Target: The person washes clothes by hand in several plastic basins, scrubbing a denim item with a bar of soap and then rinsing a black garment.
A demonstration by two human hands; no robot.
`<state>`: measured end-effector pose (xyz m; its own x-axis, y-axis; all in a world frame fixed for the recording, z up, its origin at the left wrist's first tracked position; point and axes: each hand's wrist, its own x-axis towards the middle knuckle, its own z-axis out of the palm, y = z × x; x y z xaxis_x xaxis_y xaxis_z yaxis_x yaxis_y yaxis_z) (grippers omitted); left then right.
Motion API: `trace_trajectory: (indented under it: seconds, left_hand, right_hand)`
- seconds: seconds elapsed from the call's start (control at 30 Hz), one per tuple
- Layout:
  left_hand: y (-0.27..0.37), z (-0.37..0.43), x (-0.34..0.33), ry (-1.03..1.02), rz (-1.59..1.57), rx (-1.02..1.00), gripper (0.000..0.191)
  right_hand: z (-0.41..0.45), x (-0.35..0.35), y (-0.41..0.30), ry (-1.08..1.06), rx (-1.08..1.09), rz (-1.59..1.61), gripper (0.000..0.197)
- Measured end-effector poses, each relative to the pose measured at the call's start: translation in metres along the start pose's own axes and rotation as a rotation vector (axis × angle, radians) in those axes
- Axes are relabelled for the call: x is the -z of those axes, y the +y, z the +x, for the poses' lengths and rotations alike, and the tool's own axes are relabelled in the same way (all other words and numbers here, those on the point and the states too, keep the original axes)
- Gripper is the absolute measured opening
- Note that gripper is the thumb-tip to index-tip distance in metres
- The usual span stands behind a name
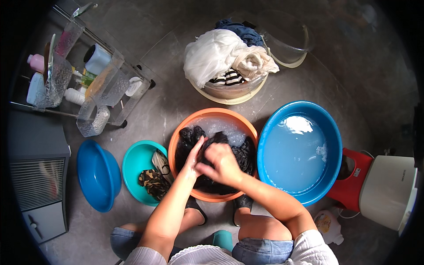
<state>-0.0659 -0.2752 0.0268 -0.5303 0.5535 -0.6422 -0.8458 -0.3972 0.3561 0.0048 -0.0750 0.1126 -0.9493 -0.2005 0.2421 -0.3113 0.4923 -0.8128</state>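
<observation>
An orange basin (253, 132) stands before me with sudsy water (218, 124) and soaked black cloth (245, 155) in it. Over its middle, my left hand (193, 160) has its palm turned to the right, against a dark fold of the cloth. My right hand (223, 162), blurred, is curled into a fist around cloth right beside it. Part of the fold between the hands is hidden by my fingers. More bunched black cloth lies along the basin's left side.
Right is a blue tub (336, 142) of cloudy water, near a red stool (352, 179). Left are a teal basin (131, 165) with garments and a blue basin (97, 175). Beyond sits a laundry-filled clear container (228, 94). A bottle-laden cart (114, 122) stands far left.
</observation>
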Motion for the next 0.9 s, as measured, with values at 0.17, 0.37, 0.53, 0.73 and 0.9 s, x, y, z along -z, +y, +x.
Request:
trace_trajectory:
  seconds: [0.17, 0.37, 0.53, 0.73, 0.9]
  left_hand:
    - [-0.027, -0.011, 0.046, -0.181, 0.261, -0.430, 0.050]
    - [-0.034, 0.021, 0.011, 0.247, -0.032, 0.030, 0.055]
    - [-0.053, 0.022, 0.020, 0.305, 0.953, -0.214, 0.105]
    - [-0.045, 0.008, -0.020, 0.323, 0.149, 0.021, 0.101]
    - [-0.001, -0.005, -0.004, 0.060, -0.070, 0.084, 0.044]
  right_hand:
    - [0.023, -0.026, -0.012, -0.038, 0.332, 0.182, 0.041]
    - [0.006, 0.022, 0.115, 0.112, -0.270, -0.307, 0.044]
    - [-0.042, 0.003, 0.150, -0.060, -0.442, -0.730, 0.046]
    - [-0.031, 0.017, 0.079, -0.094, -0.483, 0.095, 0.036]
    - [-0.006, 0.050, 0.014, -0.032, -0.475, 1.056, 0.022]
